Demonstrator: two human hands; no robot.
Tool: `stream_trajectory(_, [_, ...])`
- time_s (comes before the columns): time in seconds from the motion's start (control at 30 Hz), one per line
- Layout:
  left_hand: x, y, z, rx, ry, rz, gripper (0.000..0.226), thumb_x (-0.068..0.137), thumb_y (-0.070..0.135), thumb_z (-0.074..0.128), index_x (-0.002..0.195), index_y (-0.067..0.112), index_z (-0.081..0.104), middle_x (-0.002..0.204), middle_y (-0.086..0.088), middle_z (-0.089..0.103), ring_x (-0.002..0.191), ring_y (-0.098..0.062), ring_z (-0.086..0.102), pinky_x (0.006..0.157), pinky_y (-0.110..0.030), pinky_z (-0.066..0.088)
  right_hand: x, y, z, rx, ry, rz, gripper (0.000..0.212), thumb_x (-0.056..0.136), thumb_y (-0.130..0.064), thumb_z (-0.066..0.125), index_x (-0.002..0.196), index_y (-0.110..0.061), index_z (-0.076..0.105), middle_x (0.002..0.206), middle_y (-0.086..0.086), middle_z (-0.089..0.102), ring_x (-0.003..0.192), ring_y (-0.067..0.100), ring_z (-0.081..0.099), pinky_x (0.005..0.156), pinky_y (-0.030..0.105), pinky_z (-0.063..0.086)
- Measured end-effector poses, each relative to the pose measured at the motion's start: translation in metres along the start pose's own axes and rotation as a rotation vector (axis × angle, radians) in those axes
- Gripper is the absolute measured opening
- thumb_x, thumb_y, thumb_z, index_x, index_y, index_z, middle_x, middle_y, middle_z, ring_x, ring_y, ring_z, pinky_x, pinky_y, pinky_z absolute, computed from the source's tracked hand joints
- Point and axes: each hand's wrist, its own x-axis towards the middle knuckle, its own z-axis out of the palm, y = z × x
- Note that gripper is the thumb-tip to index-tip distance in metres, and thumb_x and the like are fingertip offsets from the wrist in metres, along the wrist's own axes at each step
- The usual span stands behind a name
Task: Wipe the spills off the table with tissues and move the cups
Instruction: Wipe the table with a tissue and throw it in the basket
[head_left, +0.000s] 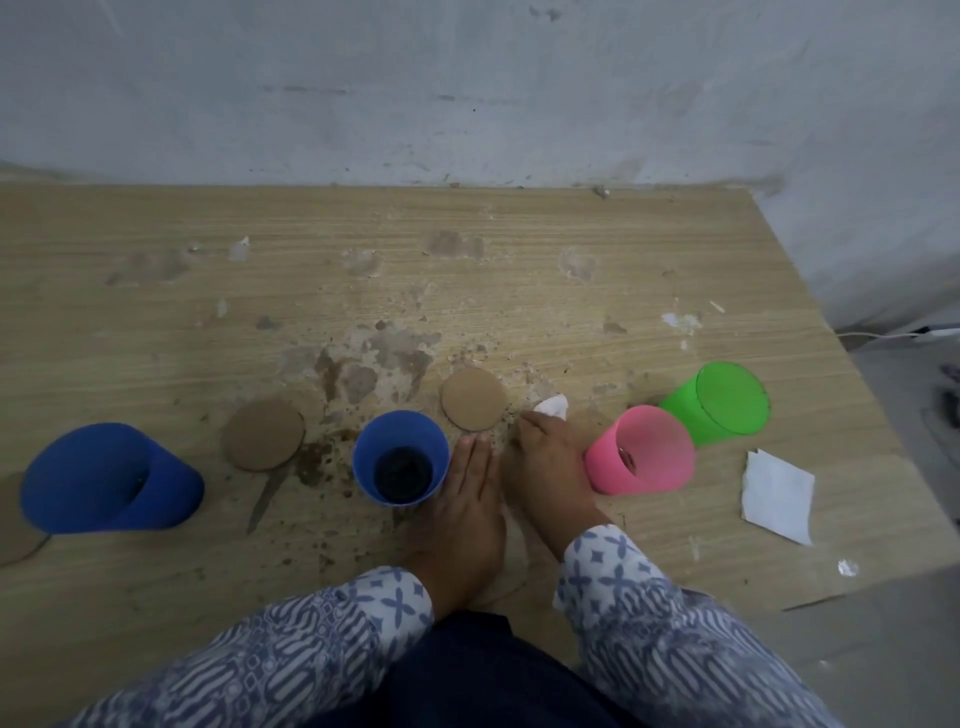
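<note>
Tissue (554, 405) gripped in curled right hand (545, 462), left hand (470, 493) flat beside upright blue cup (400, 434)

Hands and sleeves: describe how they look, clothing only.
The left hand and right hand are bare: no gloves, rings or watch show. The left sleeve and right sleeve are long, blue and white, with cross-shaped flowers at the wrist ends and wavy stripes higher up.
</note>
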Motion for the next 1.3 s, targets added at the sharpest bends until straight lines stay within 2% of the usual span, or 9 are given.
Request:
stream_trajectory(0.17, [-0.001, -0.001, -0.002, -0.014, 0.002, 0.033, 0.055, 0.089, 0.028, 0.035, 0.138, 0.002, 0.035, 0.143, -0.016, 0.046, 0.134, -0.031, 0.04, 0.115, -0.039, 0.011, -0.033, 0.009, 0.007, -0.031, -0.013, -0.054, 0.043, 0.065, -0.005, 0.077, 0.105, 0.003, 0.065, 0.104, 0.017, 0.068, 0.098, 0.03, 0.063, 0.091, 0.037, 0.048])
stream_trajectory(0.23, [0.0, -0.001, 0.0, -0.013, 0.016, 0.02, 0.055, 0.089, 0.027, 0.034, 0.138, 0.002, 0.034, 0.142, -0.016, 0.047, 0.136, -0.03, 0.033, 0.115, -0.038, 0.007, -0.027, 0.006, 0.003, -0.038, 0.019, -0.006, 0.039, 0.071, -0.002, 0.071, 0.108, 0.004, 0.063, 0.109, 0.02, 0.065, 0.103, 0.032, 0.06, 0.095, 0.037, 0.045])
stream_trajectory(0.4, [0.001, 0.001, -0.004, 0.006, 0.012, -0.004, 0.057, 0.086, 0.029, 0.037, 0.136, 0.003, 0.044, 0.14, -0.012, 0.05, 0.134, -0.023, 0.037, 0.104, -0.046, 0.028, 0.003, -0.006, 0.002, 0.0, 0.049, -0.004, 0.038, 0.092, -0.012, 0.046, 0.128, -0.001, 0.049, 0.132, 0.013, 0.052, 0.124, 0.024, 0.043, 0.107, 0.028, 0.028])
stream_trajectory(0.63, [0.0, -0.002, 0.003, -0.042, 0.018, 0.036, 0.053, 0.092, 0.026, 0.029, 0.139, 0.002, 0.031, 0.143, -0.017, 0.044, 0.137, -0.032, 0.03, 0.114, -0.039, 0.007, -0.033, -0.001, 0.002, 0.006, 0.046, -0.07, 0.033, 0.065, -0.004, 0.075, 0.097, 0.002, 0.068, 0.098, 0.017, 0.07, 0.093, 0.029, 0.065, 0.087, 0.034, 0.05])
stream_trajectory(0.73, [0.0, -0.001, 0.002, -0.068, 0.014, 0.0, 0.049, 0.1, 0.026, 0.012, 0.138, 0.003, 0.032, 0.143, -0.015, 0.045, 0.136, -0.027, 0.025, 0.114, -0.041, 0.015, -0.013, 0.001, 0.001, -0.017, 0.072, 0.013, 0.027, 0.071, 0.001, 0.069, 0.097, 0.006, 0.065, 0.101, 0.022, 0.067, 0.098, 0.034, 0.062, 0.089, 0.04, 0.05])
stream_trajectory(0.83, [0.0, -0.001, 0.0, -0.052, 0.03, 0.017, 0.052, 0.091, 0.025, 0.03, 0.138, 0.003, 0.033, 0.142, -0.014, 0.046, 0.135, -0.027, 0.028, 0.113, -0.044, 0.027, 0.006, -0.004, -0.003, 0.036, 0.073, 0.046, 0.027, 0.082, -0.002, 0.055, 0.107, 0.005, 0.062, 0.113, 0.02, 0.062, 0.108, 0.032, 0.054, 0.098, 0.035, 0.04])
stream_trajectory(1.0, [-0.001, -0.002, -0.001, -0.044, 0.025, 0.055, 0.067, 0.09, 0.027, 0.033, 0.148, 0.002, 0.012, 0.143, -0.016, 0.045, 0.138, -0.03, 0.031, 0.116, -0.038, 0.004, -0.021, 0.001, 0.004, -0.006, -0.032, -0.06, 0.031, 0.086, -0.011, 0.053, 0.115, -0.002, 0.06, 0.12, 0.013, 0.061, 0.114, 0.025, 0.052, 0.102, 0.028, 0.033])
stream_trajectory(1.13, [0.0, -0.001, -0.001, -0.059, 0.012, 0.018, 0.051, 0.094, 0.027, 0.026, 0.139, 0.002, 0.032, 0.141, -0.017, 0.047, 0.136, -0.03, 0.033, 0.115, -0.039, 0.004, -0.025, 0.002, 0.001, -0.058, -0.032, -0.023, 0.03, 0.07, -0.003, 0.07, 0.099, 0.005, 0.065, 0.1, 0.019, 0.068, 0.099, 0.031, 0.062, 0.092, 0.035, 0.047])
stream_trajectory(1.3, [0.002, -0.001, -0.003, -0.005, 0.014, 0.018, 0.056, 0.086, 0.029, 0.036, 0.133, 0.001, 0.049, 0.137, -0.014, 0.052, 0.131, -0.027, 0.043, 0.106, -0.042, 0.03, 0.006, -0.009, -0.009, 0.088, -0.002, 0.056, 0.034, 0.088, -0.009, 0.047, 0.119, 0.0, 0.054, 0.125, 0.015, 0.055, 0.117, 0.027, 0.046, 0.102, 0.03, 0.034])
